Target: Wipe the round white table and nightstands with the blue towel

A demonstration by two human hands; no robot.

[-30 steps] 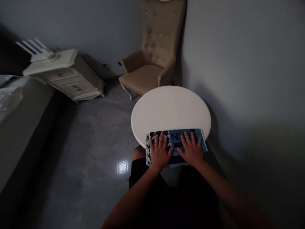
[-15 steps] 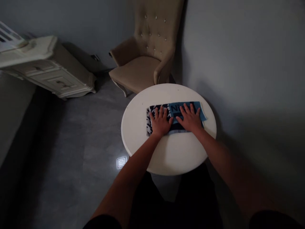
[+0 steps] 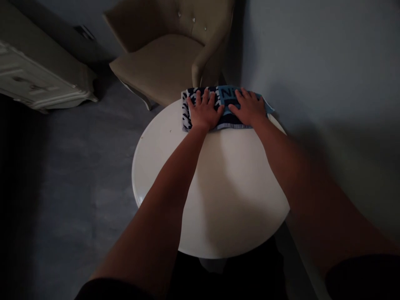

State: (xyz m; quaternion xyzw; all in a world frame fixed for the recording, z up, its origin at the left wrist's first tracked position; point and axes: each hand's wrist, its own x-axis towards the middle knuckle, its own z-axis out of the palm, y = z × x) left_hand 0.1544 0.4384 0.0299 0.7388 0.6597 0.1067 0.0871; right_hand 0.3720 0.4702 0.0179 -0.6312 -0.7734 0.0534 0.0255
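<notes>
A folded towel [image 3: 229, 118] lies at the far edge of a round white table [image 3: 162, 154]. Its left part has a dark and pale pattern; the right part is blue with dark letters, partly covered by fingers. My left hand [image 3: 205, 111] rests flat on the patterned part with its fingers spread. On the blue part lies my right hand [image 3: 250, 108], also flat with fingers apart. Both palms press on the cloth without gripping it. The towel's right corner reaches the table's rim.
Behind the table stands a beige armchair [image 3: 162, 62] with a buttoned back, close to the towel. A pale carved cabinet [image 3: 46, 79] is at the far left. A grey wall [image 3: 328, 71] runs along the right side. Dark grey floor [image 3: 93, 175] shows at left.
Both hands have slid the towel forward, from the table's middle to its far edge. The view has come closer to the table and tipped lower.
</notes>
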